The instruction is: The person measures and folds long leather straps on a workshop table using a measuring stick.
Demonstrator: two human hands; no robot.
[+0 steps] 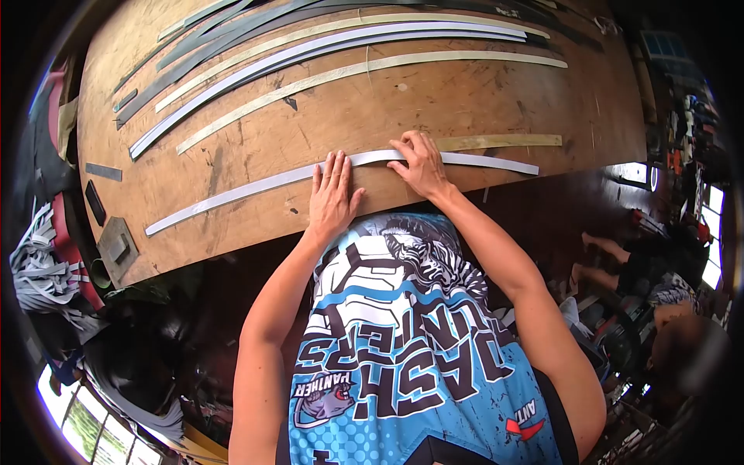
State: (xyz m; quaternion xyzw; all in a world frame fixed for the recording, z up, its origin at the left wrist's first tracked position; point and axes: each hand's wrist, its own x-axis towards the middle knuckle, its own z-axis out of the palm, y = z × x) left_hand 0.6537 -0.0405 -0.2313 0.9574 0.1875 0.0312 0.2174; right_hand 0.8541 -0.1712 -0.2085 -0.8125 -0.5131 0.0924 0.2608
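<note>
A long, narrow white strip (256,187) lies along the near edge of the wooden table (256,139). My left hand (335,190) rests flat on the strip near its middle, fingers stretched out. Just to the right, my right hand (420,161) has its thumb and fingers bent around the strip, pinching it. A tan, ruler-like strip (504,142) runs behind the white one, its left end hidden by my right hand.
Pale strips (372,66), white strips (310,48) and dark strips (209,50) lie farther back. A wooden block (118,246) and black object (95,203) sit at the left corner. Another person (674,314) is at the right, below the table.
</note>
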